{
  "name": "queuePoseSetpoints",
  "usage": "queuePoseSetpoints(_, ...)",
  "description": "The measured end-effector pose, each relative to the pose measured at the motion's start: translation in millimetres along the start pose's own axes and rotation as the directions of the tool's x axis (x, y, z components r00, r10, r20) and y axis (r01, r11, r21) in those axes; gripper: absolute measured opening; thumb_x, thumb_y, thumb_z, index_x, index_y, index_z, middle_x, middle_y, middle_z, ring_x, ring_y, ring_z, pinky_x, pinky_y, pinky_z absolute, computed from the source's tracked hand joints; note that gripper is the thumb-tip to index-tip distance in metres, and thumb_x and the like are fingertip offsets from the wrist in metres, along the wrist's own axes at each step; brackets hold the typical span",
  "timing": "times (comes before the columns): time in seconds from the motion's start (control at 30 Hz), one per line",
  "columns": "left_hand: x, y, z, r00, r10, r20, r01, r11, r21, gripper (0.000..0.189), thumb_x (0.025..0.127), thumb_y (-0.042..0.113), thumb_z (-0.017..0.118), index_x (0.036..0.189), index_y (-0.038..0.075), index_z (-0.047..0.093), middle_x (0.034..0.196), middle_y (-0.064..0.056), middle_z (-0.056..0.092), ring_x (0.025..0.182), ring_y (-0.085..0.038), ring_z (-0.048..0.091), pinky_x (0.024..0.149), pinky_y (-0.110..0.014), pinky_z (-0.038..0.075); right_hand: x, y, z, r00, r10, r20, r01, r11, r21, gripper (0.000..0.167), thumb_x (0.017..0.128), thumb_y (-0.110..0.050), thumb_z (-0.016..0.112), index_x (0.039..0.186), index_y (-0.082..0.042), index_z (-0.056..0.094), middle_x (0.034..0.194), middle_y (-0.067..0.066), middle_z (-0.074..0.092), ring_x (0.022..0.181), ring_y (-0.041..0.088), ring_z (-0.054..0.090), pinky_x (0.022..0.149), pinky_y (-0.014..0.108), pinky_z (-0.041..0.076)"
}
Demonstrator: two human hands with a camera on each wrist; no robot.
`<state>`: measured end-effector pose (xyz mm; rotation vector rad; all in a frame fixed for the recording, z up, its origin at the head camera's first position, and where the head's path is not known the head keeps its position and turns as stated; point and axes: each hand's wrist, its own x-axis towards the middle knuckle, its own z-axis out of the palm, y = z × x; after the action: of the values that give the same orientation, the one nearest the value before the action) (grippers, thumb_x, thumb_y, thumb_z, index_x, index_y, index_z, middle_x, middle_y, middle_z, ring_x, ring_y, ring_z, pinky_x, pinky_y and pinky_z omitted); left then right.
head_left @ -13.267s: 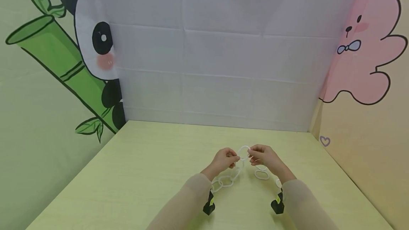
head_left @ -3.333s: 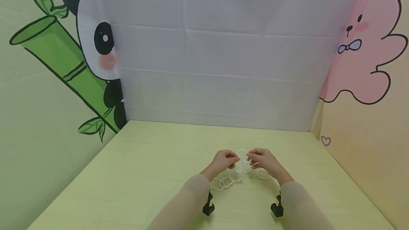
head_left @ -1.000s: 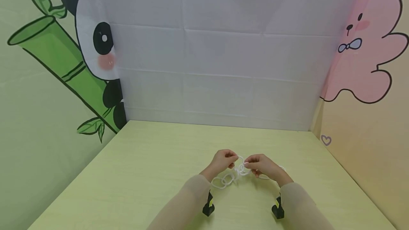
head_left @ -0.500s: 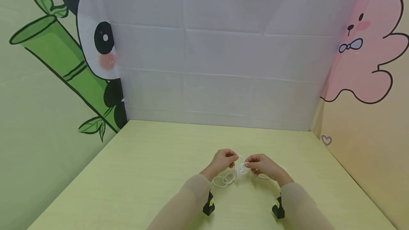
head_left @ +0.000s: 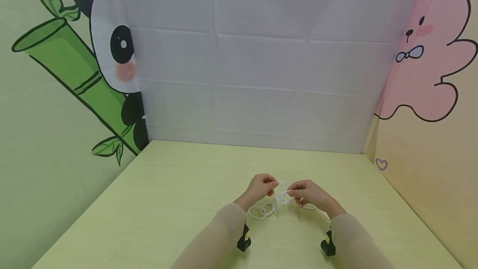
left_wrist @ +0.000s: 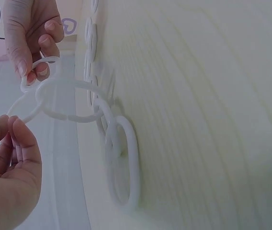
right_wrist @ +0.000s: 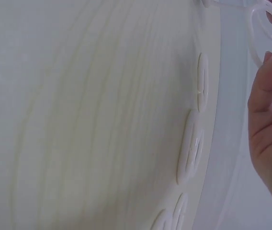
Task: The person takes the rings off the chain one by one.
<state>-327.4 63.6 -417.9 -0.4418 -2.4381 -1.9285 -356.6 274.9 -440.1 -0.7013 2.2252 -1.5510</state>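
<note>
My left hand (head_left: 260,187) pinches one white plastic chain link between thumb and forefinger, just above the table. Close to its right, my right hand (head_left: 309,194) pinches another white link (left_wrist: 45,60) between thumb and fingertips. In the left wrist view the two held links overlap near a larger link (left_wrist: 73,118), from which the chain droops to the table. The lower end of the chain (head_left: 266,209) lies in joined loops under my left hand. Fingers partly cover the held links, so whether the right one is hooked into the chain I cannot tell.
Several loose white links (right_wrist: 187,148) lie flat on the pale wooden table (head_left: 179,219), beneath and to the right of my right hand. A white cloth backdrop (head_left: 254,111) closes off the far edge. Printed walls stand at both sides.
Over the earlier frames my right hand came down slightly, and the links between the hands bunched together. In the last half second the right wrist shifted slightly right; the left hand stays put.
</note>
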Motion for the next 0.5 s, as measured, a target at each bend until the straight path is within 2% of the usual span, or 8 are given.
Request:
queuePoseSetpoints(0.13, 12.4, -16.5, 1.7, 1.000, -0.015, 0.003, 0.015, 1.000, -0.005, 0.011, 0.089, 0.008, 0.061, 0.089, -0.003, 0.062, 0.074, -0.015, 0.059, 0.058, -0.010, 0.051, 0.058, -0.025, 0.051, -2.6, 1, -2, 1.000, 0.015, -0.006, -0.015, 1.000, -0.012, 0.033, 0.092, -0.018, 0.058, 0.104, 0.013, 0.056, 0.067, 0.004, 0.052, 0.057, 0.015, 0.046, 0.055, 0.028, 0.046)
queuePoseSetpoints(0.23, 15.1, -19.8, 1.7, 1.000, -0.026, 0.009, 0.026, 1.000, -0.003, 0.011, 0.089, 0.009, 0.061, 0.089, -0.002, 0.062, 0.082, -0.021, 0.060, 0.059, -0.010, 0.052, 0.059, -0.025, 0.051, -4.8, 2, -3, 0.999, 0.033, -0.014, -0.033, 0.999, -0.022, 0.032, 0.093, -0.019, 0.057, 0.104, 0.011, 0.057, 0.067, 0.004, 0.051, 0.057, 0.015, 0.045, 0.054, 0.028, 0.045)
queuePoseSetpoints(0.33, 15.1, -20.4, 2.1, 1.000, -0.028, 0.010, 0.028, 1.000, -0.002, 0.012, 0.089, 0.010, 0.061, 0.090, -0.002, 0.063, 0.080, -0.018, 0.060, 0.059, -0.010, 0.051, 0.059, -0.024, 0.050, -7.7, 1, -4, 0.999, 0.040, -0.010, -0.040, 0.999, -0.029, 0.031, 0.093, -0.018, 0.057, 0.103, 0.011, 0.058, 0.065, 0.004, 0.049, 0.057, 0.015, 0.044, 0.053, 0.028, 0.043)
queuePoseSetpoints(0.5, 3.0, -3.1, 1.8, 1.000, -0.011, -0.002, 0.011, 1.000, 0.005, 0.011, 0.090, 0.004, 0.059, 0.091, -0.007, 0.061, 0.070, -0.004, 0.055, 0.059, -0.012, 0.051, 0.061, -0.028, 0.052, -11.2, 1, -5, 0.999, 0.050, 0.006, -0.050, 0.998, -0.025, 0.031, 0.092, -0.018, 0.058, 0.102, 0.012, 0.058, 0.063, 0.004, 0.049, 0.056, 0.015, 0.043, 0.054, 0.028, 0.040)
